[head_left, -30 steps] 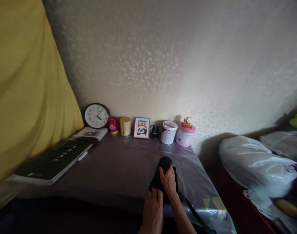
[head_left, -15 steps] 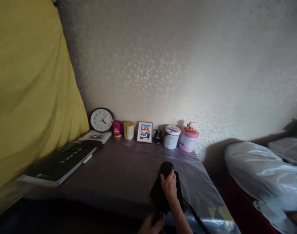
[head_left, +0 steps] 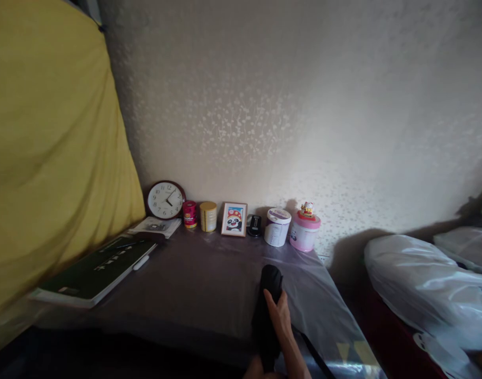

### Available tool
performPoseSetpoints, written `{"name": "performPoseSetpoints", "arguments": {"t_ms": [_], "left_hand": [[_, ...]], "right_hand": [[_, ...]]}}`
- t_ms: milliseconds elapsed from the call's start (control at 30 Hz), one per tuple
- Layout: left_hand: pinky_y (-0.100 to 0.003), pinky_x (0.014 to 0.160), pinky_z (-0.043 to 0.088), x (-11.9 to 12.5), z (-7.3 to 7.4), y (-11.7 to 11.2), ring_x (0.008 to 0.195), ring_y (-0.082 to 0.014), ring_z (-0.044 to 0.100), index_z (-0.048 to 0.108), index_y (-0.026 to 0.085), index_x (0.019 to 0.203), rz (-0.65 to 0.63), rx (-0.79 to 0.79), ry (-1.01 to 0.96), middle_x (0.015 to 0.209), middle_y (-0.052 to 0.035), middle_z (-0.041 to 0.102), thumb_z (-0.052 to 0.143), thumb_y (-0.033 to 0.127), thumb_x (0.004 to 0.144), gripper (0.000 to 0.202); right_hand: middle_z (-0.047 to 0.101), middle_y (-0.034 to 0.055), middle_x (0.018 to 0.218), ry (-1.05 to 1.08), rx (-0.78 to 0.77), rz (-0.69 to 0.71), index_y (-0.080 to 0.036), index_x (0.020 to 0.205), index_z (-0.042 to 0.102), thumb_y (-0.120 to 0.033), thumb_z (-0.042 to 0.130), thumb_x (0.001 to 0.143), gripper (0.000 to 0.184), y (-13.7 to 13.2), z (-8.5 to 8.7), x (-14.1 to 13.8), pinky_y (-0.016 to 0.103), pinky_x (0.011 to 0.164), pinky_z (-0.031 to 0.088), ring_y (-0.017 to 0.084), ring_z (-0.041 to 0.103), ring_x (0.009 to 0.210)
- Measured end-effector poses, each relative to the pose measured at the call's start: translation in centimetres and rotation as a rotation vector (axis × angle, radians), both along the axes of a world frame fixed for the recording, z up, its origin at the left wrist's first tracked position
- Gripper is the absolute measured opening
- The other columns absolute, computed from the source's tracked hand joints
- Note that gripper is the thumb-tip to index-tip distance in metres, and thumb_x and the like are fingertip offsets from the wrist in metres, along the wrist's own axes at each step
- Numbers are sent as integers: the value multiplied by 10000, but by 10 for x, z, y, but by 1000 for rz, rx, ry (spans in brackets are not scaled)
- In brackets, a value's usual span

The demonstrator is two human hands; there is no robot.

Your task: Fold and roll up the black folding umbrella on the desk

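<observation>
A black folding umbrella (head_left: 266,316) stands out over the near right part of the table, its rounded end pointing away from me. My right hand (head_left: 279,316) is closed around its right side, thumb along the top of the dark fabric. At the bottom edge of the view, my left hand (head_left: 257,367) is closed about the umbrella's near end; most of that hand is cut off. A black strap (head_left: 314,351) trails to the right of my right forearm.
Along the wall stand a clock (head_left: 166,200), a pink can (head_left: 189,214), a yellow-lidded can (head_left: 208,217), a panda picture frame (head_left: 234,219), a small black object (head_left: 255,226), a white tub (head_left: 277,227) and a pink tub (head_left: 305,234). A green book (head_left: 94,271) lies left; plastic bags (head_left: 418,284) sit right.
The umbrella's spread fabric is now drawn in to a narrower, longer shape. My right hand has shifted slightly down along it, and my left hand has moved in to its near end.
</observation>
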State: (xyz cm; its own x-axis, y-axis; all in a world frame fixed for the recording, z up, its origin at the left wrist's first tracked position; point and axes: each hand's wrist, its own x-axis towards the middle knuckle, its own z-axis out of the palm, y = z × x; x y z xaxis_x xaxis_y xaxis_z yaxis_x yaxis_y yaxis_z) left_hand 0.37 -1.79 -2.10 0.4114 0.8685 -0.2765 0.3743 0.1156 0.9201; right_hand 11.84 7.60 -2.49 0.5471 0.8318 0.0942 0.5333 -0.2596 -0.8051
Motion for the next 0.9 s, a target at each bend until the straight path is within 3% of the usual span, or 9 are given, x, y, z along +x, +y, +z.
{"name": "performPoseSetpoints", "arguments": {"t_ms": [133,300,400,467,533,633,700,833,900], "left_hand": [[-364,1029,309,11,-8,8,1230,-281,426,415,151,1303,-32,81,152,1291,-131,511,622,164,556,776],[-502,901,376,13,-5,8,1059,-401,533,296,-61,1318,29,37,295,1106,-304,571,585,223,635,794],[-401,885,397,7,11,1,1024,-316,559,398,96,1292,43,57,216,1069,-160,624,590,254,633,704],[-326,810,428,3,25,-5,937,-250,590,523,181,1161,2,-2,-91,957,-64,652,576,303,649,529],[-299,704,436,1,38,-11,758,-203,602,602,166,972,-80,-168,-322,760,-31,634,530,351,676,357],[-270,606,410,7,48,-17,605,-159,553,601,154,905,-86,-250,-387,609,3,571,534,300,652,299],[-277,614,418,14,44,-19,635,-176,572,580,163,979,-32,-219,-339,639,1,590,552,248,626,364],[-324,867,400,24,21,-18,1009,-261,556,497,149,1157,166,54,-269,1026,-97,625,588,180,580,585],[-342,871,402,22,14,-16,1012,-279,551,474,145,1188,199,76,-205,1005,-112,628,604,184,583,620]], "right_hand": [[607,174,1151,180,107,-2,-67,1206,476,-521,459,743,649,-15,21,2,338,868,454,297,552,1102],[680,90,938,461,231,-32,-114,1093,548,-583,661,584,701,-30,47,3,325,753,485,288,619,917],[690,33,850,690,245,21,-146,1047,579,-559,690,591,625,-40,62,7,291,670,499,250,636,822],[692,16,821,832,231,64,-158,1055,586,-550,689,607,604,-46,71,10,280,625,503,231,644,761],[694,16,812,944,229,89,-157,1074,589,-546,688,612,612,-51,78,13,279,598,505,222,648,718],[694,30,801,1017,220,125,-140,1098,589,-538,686,620,629,-55,83,15,297,598,513,228,650,706],[692,29,794,987,210,146,-138,1093,595,-526,692,621,619,-56,82,15,302,619,516,230,649,723],[694,19,835,848,248,115,-161,1073,593,-505,714,612,588,-56,74,11,283,654,514,220,647,766],[694,17,857,787,265,69,-170,1077,584,-501,722,607,591,-56,71,8,275,669,512,220,644,794]]}}
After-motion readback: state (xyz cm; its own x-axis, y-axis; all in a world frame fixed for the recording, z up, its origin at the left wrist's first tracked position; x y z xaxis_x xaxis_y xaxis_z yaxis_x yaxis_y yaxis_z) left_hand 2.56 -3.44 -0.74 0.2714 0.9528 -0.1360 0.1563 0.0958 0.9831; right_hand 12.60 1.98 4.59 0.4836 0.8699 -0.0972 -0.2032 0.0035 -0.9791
